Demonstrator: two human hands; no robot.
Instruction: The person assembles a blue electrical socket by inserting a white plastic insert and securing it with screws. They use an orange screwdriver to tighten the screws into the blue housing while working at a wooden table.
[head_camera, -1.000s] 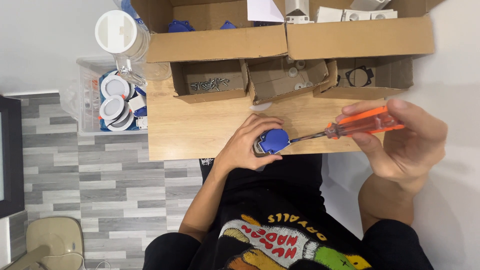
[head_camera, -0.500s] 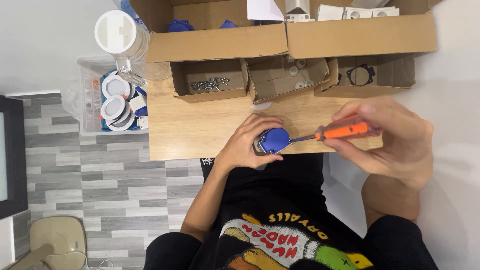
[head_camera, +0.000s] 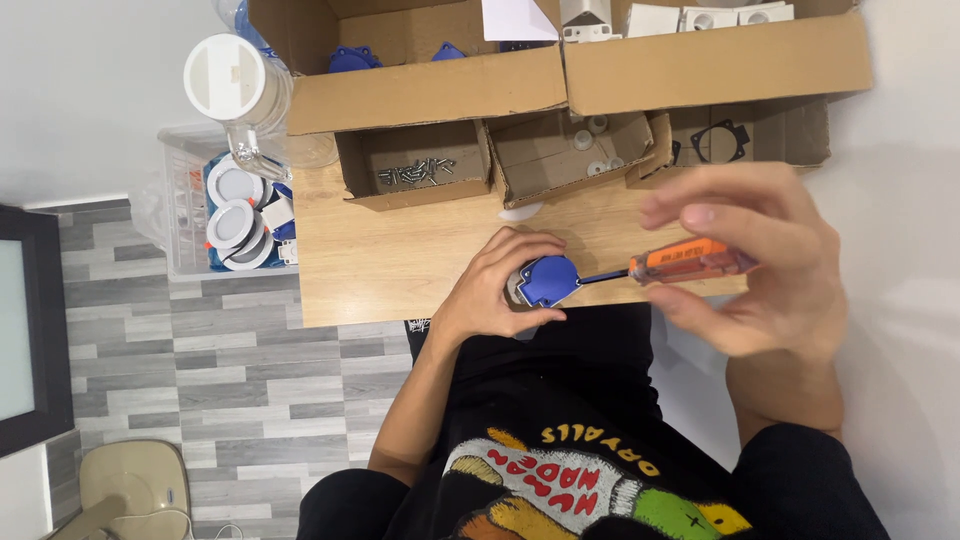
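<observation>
At the light wooden tabletop (head_camera: 400, 260), below open cardboard boxes (head_camera: 420, 90), my right hand (head_camera: 750, 270) has its fingers closed round the orange-handled screwdriver (head_camera: 690, 262), tip meeting the round blue plastic socket part (head_camera: 548, 280). My left hand (head_camera: 495, 285) curls snugly about that part at the table's near edge. Best, I judge, to keep the blade square and the part pinned.

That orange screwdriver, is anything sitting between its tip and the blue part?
Nothing visible does. The orange screwdriver, held in the right hand, has its shaft running straight to the blue part, which the left hand grips from the far side.
</observation>
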